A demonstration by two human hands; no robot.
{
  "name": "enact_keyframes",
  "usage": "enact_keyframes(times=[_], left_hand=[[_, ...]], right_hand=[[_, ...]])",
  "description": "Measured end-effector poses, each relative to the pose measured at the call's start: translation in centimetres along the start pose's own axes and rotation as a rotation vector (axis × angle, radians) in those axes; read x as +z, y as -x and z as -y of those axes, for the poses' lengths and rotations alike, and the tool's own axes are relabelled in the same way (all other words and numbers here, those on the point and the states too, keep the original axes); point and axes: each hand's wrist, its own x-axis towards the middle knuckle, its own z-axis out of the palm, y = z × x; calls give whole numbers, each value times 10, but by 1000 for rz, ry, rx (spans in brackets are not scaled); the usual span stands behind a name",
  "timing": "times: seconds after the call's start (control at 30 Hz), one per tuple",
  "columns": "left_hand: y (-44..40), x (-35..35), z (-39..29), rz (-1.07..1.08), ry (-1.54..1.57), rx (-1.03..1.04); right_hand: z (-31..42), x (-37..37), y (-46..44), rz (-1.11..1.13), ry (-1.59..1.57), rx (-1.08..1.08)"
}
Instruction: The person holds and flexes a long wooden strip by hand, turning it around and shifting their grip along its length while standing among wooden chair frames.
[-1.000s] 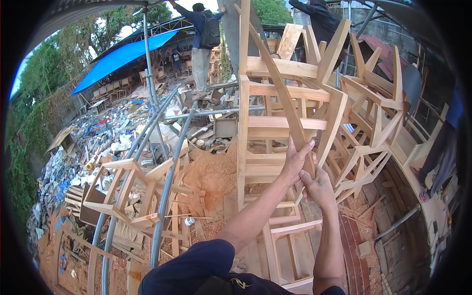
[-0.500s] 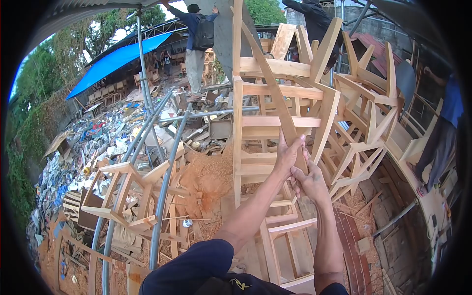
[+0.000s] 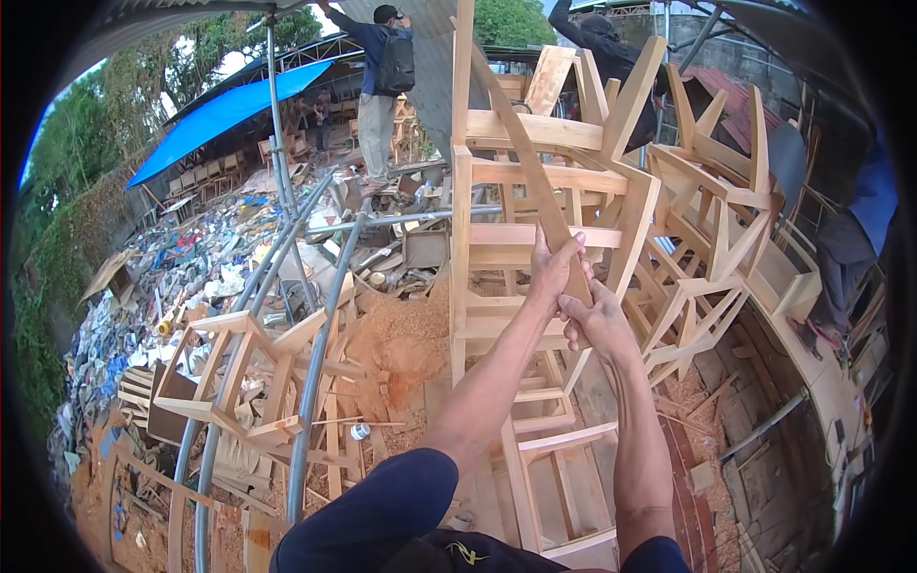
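Note:
A long, flat wooden piece (image 3: pixel 527 153), shaped like a chair leg, tilts up and away from me, wider near my hands. My left hand (image 3: pixel 554 270) is closed around its lower part, thumb across the face. Just below and to the right, my right hand (image 3: pixel 598 315) grips the lower end, with its fingers curled and partly hidden. Directly behind the piece rises a stack of unfinished wooden chair frames (image 3: pixel 544 179). Beneath my forearms lies another wooden frame (image 3: pixel 564 477) with crossbars.
More chair frames (image 3: pixel 712 239) are piled at right; another frame (image 3: pixel 253 368) leans by metal pipes (image 3: pixel 325 353) at left. Sawdust (image 3: pixel 401 349) and heaped scraps (image 3: pixel 229 277) cover the ground. A person with a backpack (image 3: pixel 394 65) stands behind; others are at the right.
My hands and the wooden piece have moved slightly upward in view. The person in dark clothing behind the chairs has shifted, and the person at far right has moved a little.

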Motion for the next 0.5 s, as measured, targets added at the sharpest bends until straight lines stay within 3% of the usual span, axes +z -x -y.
enact_keyframes(times=[0.5], left_hand=[[8, -12, 6, -39, -146, 9]], right_hand=[[-26, -1, -6, -4, -41, 67]])
